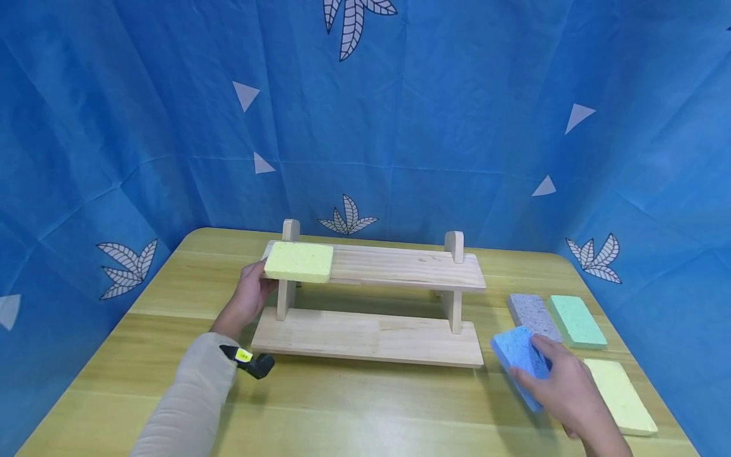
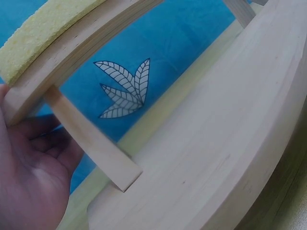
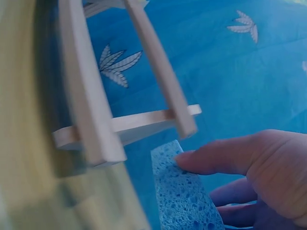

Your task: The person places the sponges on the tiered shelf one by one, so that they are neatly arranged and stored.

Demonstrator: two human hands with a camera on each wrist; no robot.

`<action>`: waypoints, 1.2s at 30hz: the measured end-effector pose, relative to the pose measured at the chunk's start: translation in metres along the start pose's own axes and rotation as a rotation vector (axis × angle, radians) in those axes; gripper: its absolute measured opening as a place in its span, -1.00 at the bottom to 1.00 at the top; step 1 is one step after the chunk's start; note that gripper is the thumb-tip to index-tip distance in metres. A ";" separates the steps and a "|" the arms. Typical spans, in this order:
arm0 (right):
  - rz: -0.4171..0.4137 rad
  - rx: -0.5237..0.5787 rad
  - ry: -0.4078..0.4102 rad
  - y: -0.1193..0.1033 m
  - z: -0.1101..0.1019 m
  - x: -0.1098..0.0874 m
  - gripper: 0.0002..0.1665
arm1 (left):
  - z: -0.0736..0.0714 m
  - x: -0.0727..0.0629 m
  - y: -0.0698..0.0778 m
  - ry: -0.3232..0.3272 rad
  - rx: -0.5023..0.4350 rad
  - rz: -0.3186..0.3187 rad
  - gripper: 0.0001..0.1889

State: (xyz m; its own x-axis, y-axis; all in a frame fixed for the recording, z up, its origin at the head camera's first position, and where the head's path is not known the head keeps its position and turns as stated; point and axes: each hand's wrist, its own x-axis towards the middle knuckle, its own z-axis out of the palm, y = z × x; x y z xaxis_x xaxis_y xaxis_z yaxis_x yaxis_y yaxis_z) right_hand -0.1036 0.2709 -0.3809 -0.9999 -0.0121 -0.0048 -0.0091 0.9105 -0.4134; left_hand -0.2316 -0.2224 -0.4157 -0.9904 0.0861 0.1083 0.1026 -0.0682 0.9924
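A two-tier wooden shelf (image 1: 408,266) stands on the table, with a pale yellow sponge (image 1: 299,260) lying flat at the left end of its upper board. My left hand (image 1: 249,296) grips that end of the upper board, thumb at its edge and fingers curled underneath, as the left wrist view shows. On the other side, my right hand (image 1: 571,384) holds a blue sponge (image 1: 518,350) between thumb and fingers, tilted, to the right of the shelf. The right wrist view has the thumb on the face of the blue sponge (image 3: 180,191), near the shelf's end.
At the table's right side lie a grey sponge (image 1: 532,313), a green sponge (image 1: 577,322) and another yellow sponge (image 1: 622,397), partly behind my right hand. A blue patterned cloth (image 1: 365,114) hangs around the wooden table (image 1: 342,412) at the back and sides.
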 end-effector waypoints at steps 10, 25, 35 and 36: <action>-0.121 -0.014 0.017 -0.019 -0.027 0.012 -0.06 | 0.000 0.001 -0.001 -0.002 -0.014 0.024 -0.65; -0.351 -0.004 -0.013 -0.075 -0.044 0.032 -0.18 | 0.001 0.000 0.001 -0.001 -0.020 0.008 -0.64; -0.478 0.023 -0.118 -0.097 -0.040 0.068 -0.24 | 0.002 0.002 -0.001 0.024 -0.074 0.027 -0.60; -0.496 0.029 -0.127 -0.098 -0.038 0.072 -0.24 | 0.002 0.002 -0.001 0.026 -0.080 0.029 -0.59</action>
State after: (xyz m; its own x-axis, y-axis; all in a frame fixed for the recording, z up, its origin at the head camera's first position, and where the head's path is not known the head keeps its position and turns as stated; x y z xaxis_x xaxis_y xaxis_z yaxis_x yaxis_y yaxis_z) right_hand -0.1751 0.1962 -0.3056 -0.8663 -0.4916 0.0884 -0.4801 0.7706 -0.4192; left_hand -0.2331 -0.2203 -0.4162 -0.9894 0.0571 0.1339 0.1241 -0.1496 0.9809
